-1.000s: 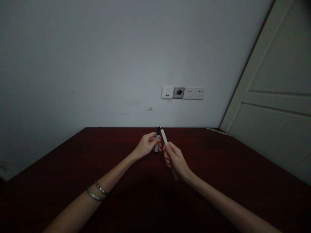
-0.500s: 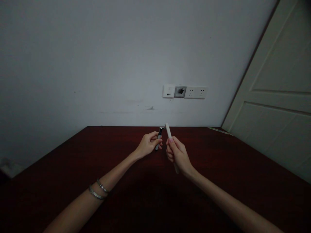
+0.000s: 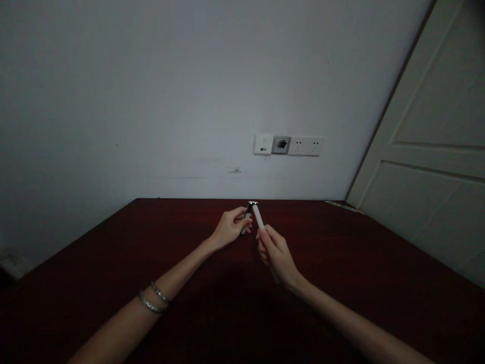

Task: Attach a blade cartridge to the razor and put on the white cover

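Observation:
My left hand [image 3: 229,227] is closed around a slim razor-like tool [image 3: 248,208], dark and light grey along its handle with a shiny metal crosspiece at the top. It is held nearly upright, and its exact kind is too small to tell. In my right hand [image 3: 279,255] is a smooth white stick [image 3: 258,216], gripped between thumb and fingers and leaning to the left. The stick's upper tip is right at the metal head, seemingly touching it. My right fingers partly hide the stick's lower length.
Both hands are above a dark red-brown tabletop [image 3: 182,222]. Behind it rises a pale wall [image 3: 189,101] with a row of sockets [image 3: 305,146]. A white panelled door [image 3: 428,156] stands at the right, and a thin flat strip [image 3: 344,207] lies at the table's back right edge.
My right hand has moved slightly down, and the white stick's tip has shifted down and left, from beside the metal head to just under it. My left hand has barely moved.

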Motion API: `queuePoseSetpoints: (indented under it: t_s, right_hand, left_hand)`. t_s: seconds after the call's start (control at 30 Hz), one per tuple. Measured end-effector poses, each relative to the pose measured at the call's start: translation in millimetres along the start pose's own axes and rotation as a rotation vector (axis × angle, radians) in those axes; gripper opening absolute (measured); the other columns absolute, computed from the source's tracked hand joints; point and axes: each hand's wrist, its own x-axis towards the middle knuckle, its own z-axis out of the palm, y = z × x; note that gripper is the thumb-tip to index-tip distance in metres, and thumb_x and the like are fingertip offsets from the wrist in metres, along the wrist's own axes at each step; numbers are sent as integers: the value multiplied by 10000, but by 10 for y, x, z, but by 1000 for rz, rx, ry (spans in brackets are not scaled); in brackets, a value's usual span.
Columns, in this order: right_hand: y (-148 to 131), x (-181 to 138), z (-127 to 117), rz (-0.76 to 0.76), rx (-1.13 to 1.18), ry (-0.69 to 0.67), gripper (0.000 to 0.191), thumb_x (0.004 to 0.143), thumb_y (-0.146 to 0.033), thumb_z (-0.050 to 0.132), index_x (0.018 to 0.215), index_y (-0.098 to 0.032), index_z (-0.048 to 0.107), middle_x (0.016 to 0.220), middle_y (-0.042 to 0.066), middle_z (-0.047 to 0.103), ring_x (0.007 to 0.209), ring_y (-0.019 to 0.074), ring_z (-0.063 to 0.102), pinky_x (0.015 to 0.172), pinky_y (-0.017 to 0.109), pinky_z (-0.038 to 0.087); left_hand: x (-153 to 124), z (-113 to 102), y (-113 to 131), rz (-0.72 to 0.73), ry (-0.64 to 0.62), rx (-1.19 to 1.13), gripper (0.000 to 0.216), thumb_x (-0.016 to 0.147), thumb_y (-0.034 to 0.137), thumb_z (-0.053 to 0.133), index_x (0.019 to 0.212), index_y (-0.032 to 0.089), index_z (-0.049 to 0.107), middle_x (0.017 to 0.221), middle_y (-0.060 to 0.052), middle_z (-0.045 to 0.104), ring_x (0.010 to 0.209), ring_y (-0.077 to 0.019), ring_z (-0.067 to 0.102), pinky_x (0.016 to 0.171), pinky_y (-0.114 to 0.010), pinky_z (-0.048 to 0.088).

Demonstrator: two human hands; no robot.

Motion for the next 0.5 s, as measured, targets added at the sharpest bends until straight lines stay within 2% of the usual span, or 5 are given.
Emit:
queuePoseSetpoints:
  t_s: [0.13,0.27,0.5]
  right_hand:
    - [-32,0,13,-25,29,32,308,815,-478,495,718,-191,436,495,-100,273,378,31,176,315,142,150]
    - [-52,-15,43,32,49,26,316,802,-483,509,716,-188,432,498,-100,278,377,25,183,317,134,150]
    - [-26,4,60,46,68,16,310,807,-485,502,731,-193,430,486,-106,262,373,27,158,312,131,138]
  left_hand:
    - [-5,18,-14,8,-15,9,162,793,253,541,882,118,549,704,-23,588,578,-107,580,588,-239,474]
    - [-11,33,-28,20,-31,-12,181,794,254,538,914,118,550,740,-39,599,590,-111,581,600,-251,478]
    - [-7,28,-20,34,-5,7,165,790,231,537,905,115,561,723,-32,603,585,-105,570,585,-230,465]
